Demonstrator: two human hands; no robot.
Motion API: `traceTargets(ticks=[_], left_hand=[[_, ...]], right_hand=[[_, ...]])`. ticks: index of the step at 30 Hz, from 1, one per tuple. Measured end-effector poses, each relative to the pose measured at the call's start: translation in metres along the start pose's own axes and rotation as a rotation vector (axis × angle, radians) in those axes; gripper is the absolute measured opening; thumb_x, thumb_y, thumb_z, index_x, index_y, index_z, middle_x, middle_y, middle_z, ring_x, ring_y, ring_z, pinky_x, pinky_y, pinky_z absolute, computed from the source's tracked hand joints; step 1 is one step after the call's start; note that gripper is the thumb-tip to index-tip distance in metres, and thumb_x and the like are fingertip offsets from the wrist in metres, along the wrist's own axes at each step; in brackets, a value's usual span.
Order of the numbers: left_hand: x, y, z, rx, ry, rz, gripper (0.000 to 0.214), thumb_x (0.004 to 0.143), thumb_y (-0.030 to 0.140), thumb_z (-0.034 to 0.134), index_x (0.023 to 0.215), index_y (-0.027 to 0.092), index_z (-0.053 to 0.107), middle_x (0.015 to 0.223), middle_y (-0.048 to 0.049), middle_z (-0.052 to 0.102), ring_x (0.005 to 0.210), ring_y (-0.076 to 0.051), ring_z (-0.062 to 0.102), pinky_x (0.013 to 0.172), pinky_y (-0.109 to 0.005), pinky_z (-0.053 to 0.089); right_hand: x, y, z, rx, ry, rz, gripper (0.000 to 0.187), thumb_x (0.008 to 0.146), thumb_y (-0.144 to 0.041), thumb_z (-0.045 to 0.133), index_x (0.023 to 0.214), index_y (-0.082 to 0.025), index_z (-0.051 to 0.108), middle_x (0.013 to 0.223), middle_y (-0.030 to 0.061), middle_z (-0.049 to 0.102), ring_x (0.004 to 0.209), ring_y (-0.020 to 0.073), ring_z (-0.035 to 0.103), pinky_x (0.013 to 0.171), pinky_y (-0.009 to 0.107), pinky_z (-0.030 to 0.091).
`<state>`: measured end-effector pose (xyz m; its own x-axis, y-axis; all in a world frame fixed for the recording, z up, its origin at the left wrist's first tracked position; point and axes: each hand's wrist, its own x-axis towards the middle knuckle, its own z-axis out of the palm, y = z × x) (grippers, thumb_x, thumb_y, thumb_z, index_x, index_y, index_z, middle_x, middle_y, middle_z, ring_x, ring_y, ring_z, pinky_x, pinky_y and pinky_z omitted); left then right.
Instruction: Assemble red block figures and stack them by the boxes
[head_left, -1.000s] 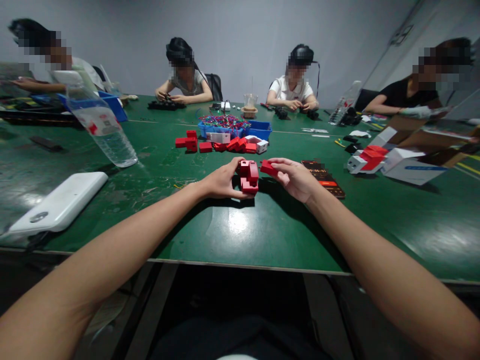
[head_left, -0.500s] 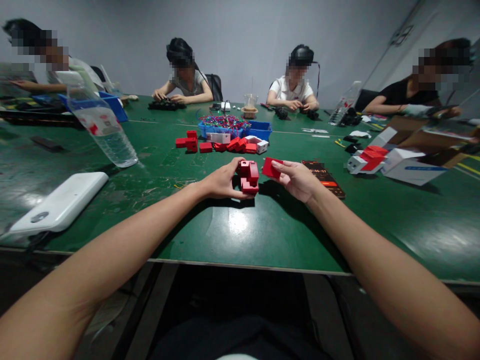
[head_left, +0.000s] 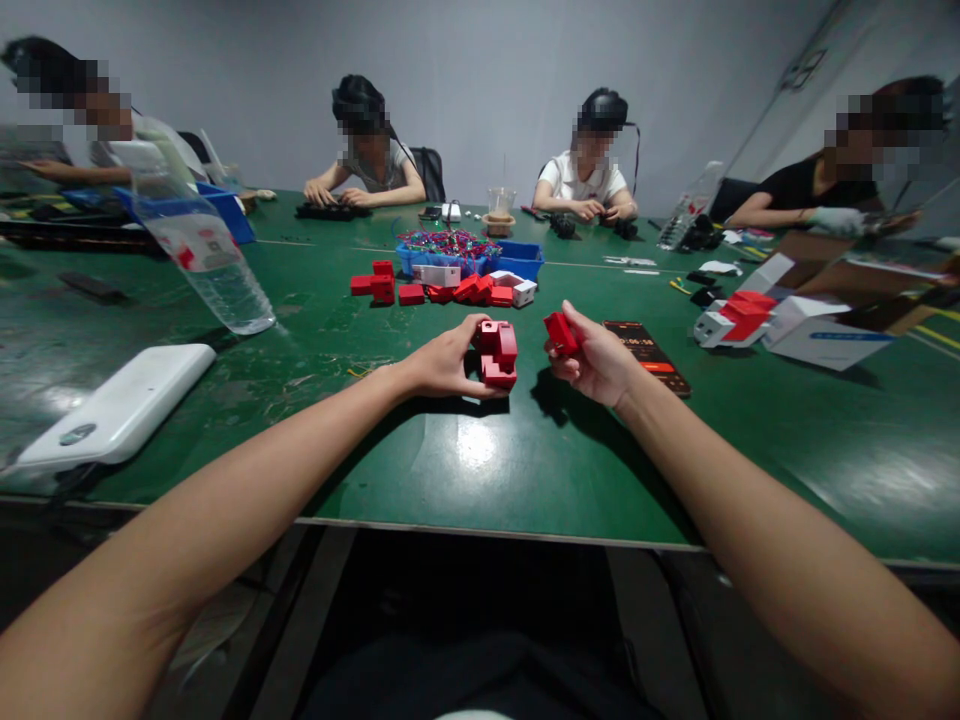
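Note:
Near the table's front, my left hand (head_left: 450, 362) is closed around a red bracket-like block (head_left: 498, 355) with a notched front and a hole on top. To its right, my right hand (head_left: 592, 360) grips a smaller red block (head_left: 561, 334) between thumb and fingers. The two red pieces are apart, both held just above the table. Farther back lies a row of loose red blocks (head_left: 471, 290), with a few white ones (head_left: 438, 276) among them. Parts of the held pieces are hidden by my fingers.
Blue bins (head_left: 517, 262) with coloured wires (head_left: 450, 244) stand behind the blocks. A phone (head_left: 649, 358) lies right of my right hand, near an open carton (head_left: 829, 330). At left are a water bottle (head_left: 210, 250) and a white power bank (head_left: 124, 405). Several people sit around the table.
My right hand has turned its red piece, so a different side with a recess faces me, and moved slightly right, away from my left hand. My left hand has stayed put.

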<state>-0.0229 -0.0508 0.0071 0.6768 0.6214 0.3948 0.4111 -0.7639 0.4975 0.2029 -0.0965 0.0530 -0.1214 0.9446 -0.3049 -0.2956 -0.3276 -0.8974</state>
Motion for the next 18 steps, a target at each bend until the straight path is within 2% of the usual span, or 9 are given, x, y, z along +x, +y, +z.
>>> traceTargets(ticks=[4,7,10,13,18], left_hand=[[0.000,-0.001,0.000,0.000,0.002,0.005,0.088,0.062,0.057,0.079,0.128,0.018,0.036,0.115,-0.0116,0.060,0.101,-0.026,0.064,0.090,-0.039,0.051],[0.000,-0.002,0.000,0.008,0.001,0.004,0.088,0.061,0.056,0.079,0.128,0.019,0.035,0.116,-0.0118,0.060,0.102,-0.026,0.064,0.090,-0.040,0.051],[0.000,-0.002,0.000,0.008,0.001,0.003,0.090,0.061,0.056,0.079,0.129,0.019,0.034,0.118,-0.0123,0.059,0.104,-0.027,0.063,0.092,-0.041,0.051],[0.000,-0.002,0.001,0.004,0.003,0.008,0.090,0.061,0.057,0.079,0.129,0.018,0.034,0.119,-0.0132,0.059,0.105,-0.028,0.063,0.092,-0.041,0.051],[0.000,-0.002,0.001,-0.001,0.007,0.020,0.090,0.061,0.056,0.079,0.129,0.019,0.035,0.121,-0.0133,0.059,0.107,-0.028,0.063,0.093,-0.041,0.050]], right_hand=[[0.000,0.000,0.001,0.032,-0.005,-0.003,0.039,0.099,-0.046,0.040,0.075,-0.017,0.052,0.051,-0.0003,0.056,0.030,0.0048,0.038,0.029,0.015,0.030],[0.000,0.002,0.001,0.035,0.020,-0.024,0.026,0.098,-0.035,0.047,0.082,-0.016,0.057,0.058,0.0002,0.062,0.037,0.0075,0.052,0.035,0.017,0.042],[0.002,0.005,0.001,0.012,-0.005,-0.067,0.005,0.093,-0.014,0.054,0.090,-0.016,0.059,0.071,0.0022,0.070,0.056,0.0112,0.067,0.047,0.018,0.052],[0.004,0.008,0.000,-0.007,-0.027,-0.097,0.013,0.085,-0.002,0.057,0.090,-0.014,0.058,0.078,0.0057,0.073,0.067,0.0130,0.071,0.054,0.018,0.055],[0.007,0.012,-0.003,-0.010,-0.059,-0.140,0.022,0.077,0.005,0.060,0.091,-0.012,0.061,0.082,0.0074,0.074,0.066,0.0121,0.070,0.062,0.020,0.057]])
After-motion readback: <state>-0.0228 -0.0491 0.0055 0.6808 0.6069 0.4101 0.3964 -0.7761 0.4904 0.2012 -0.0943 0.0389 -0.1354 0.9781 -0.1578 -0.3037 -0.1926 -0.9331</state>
